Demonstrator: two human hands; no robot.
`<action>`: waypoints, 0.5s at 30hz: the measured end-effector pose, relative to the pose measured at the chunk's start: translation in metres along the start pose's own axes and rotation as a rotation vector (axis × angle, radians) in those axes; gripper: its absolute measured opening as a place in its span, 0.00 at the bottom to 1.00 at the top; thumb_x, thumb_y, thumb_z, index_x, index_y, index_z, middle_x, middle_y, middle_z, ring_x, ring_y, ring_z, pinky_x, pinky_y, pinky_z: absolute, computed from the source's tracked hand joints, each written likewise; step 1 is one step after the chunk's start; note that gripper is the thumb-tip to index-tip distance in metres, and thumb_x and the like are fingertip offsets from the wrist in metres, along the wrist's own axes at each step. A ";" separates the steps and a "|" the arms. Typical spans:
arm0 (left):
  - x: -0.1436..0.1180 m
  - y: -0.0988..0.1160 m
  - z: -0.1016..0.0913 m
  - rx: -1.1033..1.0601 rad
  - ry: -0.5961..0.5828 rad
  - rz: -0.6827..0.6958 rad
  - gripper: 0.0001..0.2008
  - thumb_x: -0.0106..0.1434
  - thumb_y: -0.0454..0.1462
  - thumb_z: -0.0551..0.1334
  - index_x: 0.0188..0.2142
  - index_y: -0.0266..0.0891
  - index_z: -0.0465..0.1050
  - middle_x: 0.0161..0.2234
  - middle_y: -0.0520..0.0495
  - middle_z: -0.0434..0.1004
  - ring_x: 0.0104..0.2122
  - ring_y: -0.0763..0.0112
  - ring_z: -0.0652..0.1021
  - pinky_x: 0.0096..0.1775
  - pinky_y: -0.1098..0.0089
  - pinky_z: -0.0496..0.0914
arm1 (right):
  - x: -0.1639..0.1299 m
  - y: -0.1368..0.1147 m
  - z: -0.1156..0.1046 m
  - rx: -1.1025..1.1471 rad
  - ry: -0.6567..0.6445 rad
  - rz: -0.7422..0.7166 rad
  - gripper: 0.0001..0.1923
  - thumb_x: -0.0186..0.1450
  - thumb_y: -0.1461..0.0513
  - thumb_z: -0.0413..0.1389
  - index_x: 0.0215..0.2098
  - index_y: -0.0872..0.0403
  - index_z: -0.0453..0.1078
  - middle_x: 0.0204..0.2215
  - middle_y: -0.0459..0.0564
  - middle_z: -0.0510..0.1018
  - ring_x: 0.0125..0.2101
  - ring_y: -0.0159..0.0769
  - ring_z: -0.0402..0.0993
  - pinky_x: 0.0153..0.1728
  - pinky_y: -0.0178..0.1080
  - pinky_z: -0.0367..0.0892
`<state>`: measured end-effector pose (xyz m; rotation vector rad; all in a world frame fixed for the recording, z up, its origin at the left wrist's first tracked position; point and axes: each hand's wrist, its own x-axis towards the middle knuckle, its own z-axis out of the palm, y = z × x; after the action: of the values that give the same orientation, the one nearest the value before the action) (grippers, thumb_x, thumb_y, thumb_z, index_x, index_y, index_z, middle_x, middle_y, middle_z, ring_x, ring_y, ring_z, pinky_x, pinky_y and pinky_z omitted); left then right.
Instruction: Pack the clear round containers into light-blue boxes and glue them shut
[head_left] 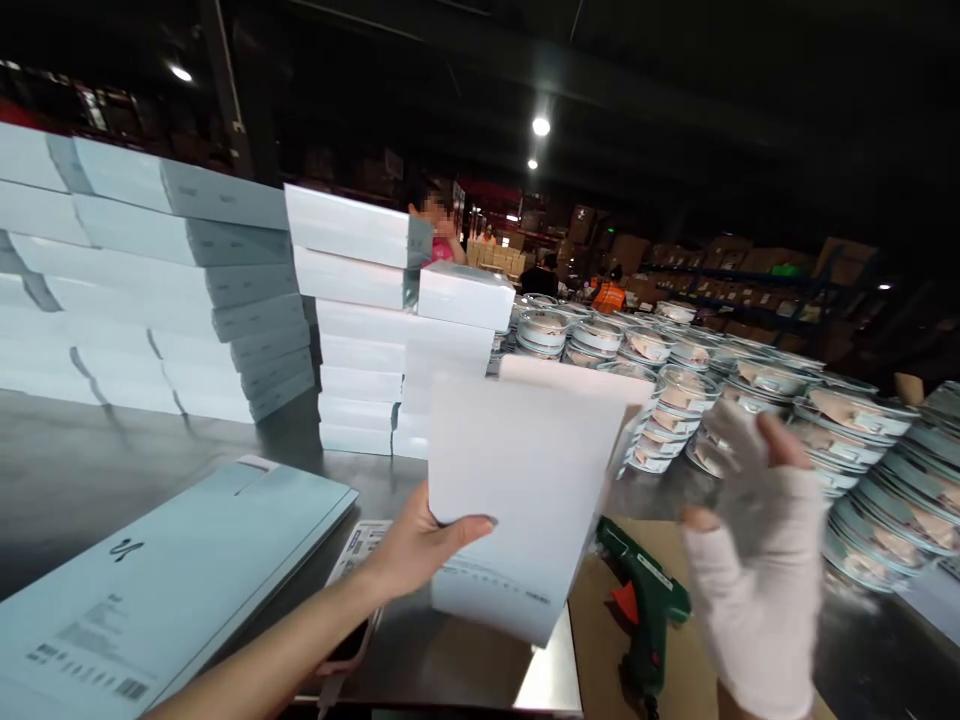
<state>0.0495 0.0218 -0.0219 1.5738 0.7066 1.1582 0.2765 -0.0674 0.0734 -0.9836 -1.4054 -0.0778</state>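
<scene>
Two hands point(600, 550), one white box point(525, 500) held up, one green glue gun point(645, 600), one flat sleeve point(165, 580)

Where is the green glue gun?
The green glue gun lies on brown cardboard, low and right of centre, between the held white box and the gloved right hand.

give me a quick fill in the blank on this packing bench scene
1. The left hand holds a white ____.
2. The right hand, open beside it, wears a fingerless ____.
3. The glue gun on the bench is ____ in colour.
4. Finished boxes stand in ____ behind.

Missing words: box; glove; green; stacks
</scene>
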 end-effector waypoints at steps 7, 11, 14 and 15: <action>-0.007 -0.015 -0.001 -0.040 0.010 0.167 0.51 0.53 0.63 0.70 0.67 0.45 0.52 0.65 0.34 0.65 0.62 0.44 0.70 0.59 0.50 0.69 | -0.062 0.047 0.037 0.047 -0.262 0.111 0.33 0.74 0.50 0.51 0.74 0.39 0.47 0.74 0.49 0.52 0.72 0.50 0.48 0.71 0.56 0.48; -0.005 0.006 0.004 -0.034 0.114 0.166 0.33 0.65 0.65 0.55 0.55 0.45 0.69 0.58 0.39 0.73 0.58 0.47 0.73 0.56 0.54 0.72 | -0.073 0.040 0.049 0.159 -0.185 0.312 0.35 0.74 0.50 0.51 0.75 0.42 0.46 0.74 0.52 0.54 0.72 0.51 0.51 0.70 0.58 0.46; -0.007 0.012 0.009 -0.016 0.198 0.115 0.22 0.71 0.56 0.54 0.53 0.46 0.69 0.55 0.43 0.75 0.53 0.53 0.77 0.53 0.58 0.73 | -0.077 0.031 0.055 0.138 -0.125 0.370 0.34 0.74 0.51 0.50 0.74 0.39 0.45 0.75 0.47 0.47 0.74 0.49 0.41 0.71 0.59 0.41; -0.009 0.012 0.009 -0.026 0.228 0.103 0.20 0.72 0.54 0.54 0.55 0.47 0.67 0.56 0.43 0.74 0.51 0.55 0.78 0.50 0.60 0.75 | -0.078 0.028 0.056 0.148 -0.109 0.378 0.35 0.75 0.51 0.49 0.75 0.38 0.40 0.76 0.46 0.45 0.74 0.47 0.39 0.71 0.60 0.40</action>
<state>0.0532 0.0067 -0.0136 1.4852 0.7623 1.4334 0.2309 -0.0540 -0.0147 -1.1256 -1.2805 0.3600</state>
